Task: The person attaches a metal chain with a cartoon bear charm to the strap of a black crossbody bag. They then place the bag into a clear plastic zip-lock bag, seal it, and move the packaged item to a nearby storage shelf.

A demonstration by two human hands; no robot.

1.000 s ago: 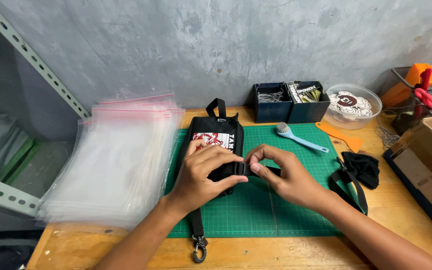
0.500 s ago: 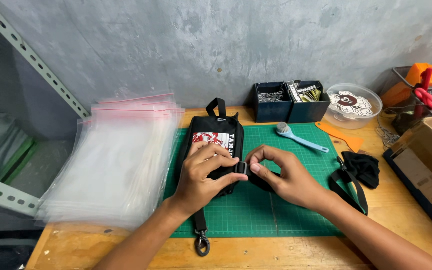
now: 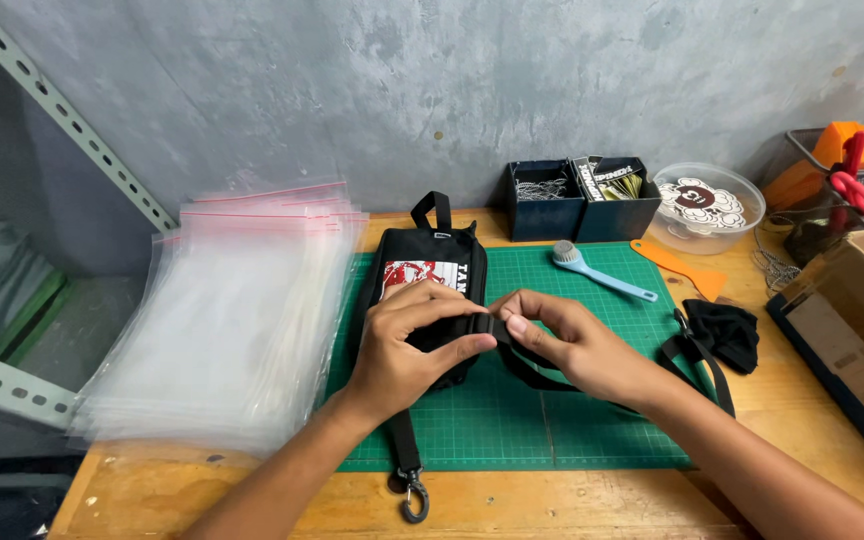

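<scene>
**Both hands pinch a strap buckle over a black pouch**

A black strap [image 3: 537, 372] with its small buckle [image 3: 484, 325] sits pinched between both hands, just above the right edge of a black pouch [image 3: 430, 270] lying on the green cutting mat [image 3: 592, 420]. The left hand [image 3: 407, 345] rests on the pouch, fingers closed narrowly on the buckle from the left; the right hand [image 3: 572, 345] grips it from the right, thumb and forefinger tight on the webbing. The strap runs right toward a black cloth bundle [image 3: 724, 332]. Its other end hangs off the mat's near edge, ending in a metal clip [image 3: 413, 498] on the wooden table [image 3: 572, 505].

Open mat lies near and right of the hands. A stack of clear plastic bags [image 3: 242, 310] crowds the left; a blue brush [image 3: 592, 270] lies farther off, and a cardboard box [image 3: 857, 330] borders the right.
</scene>
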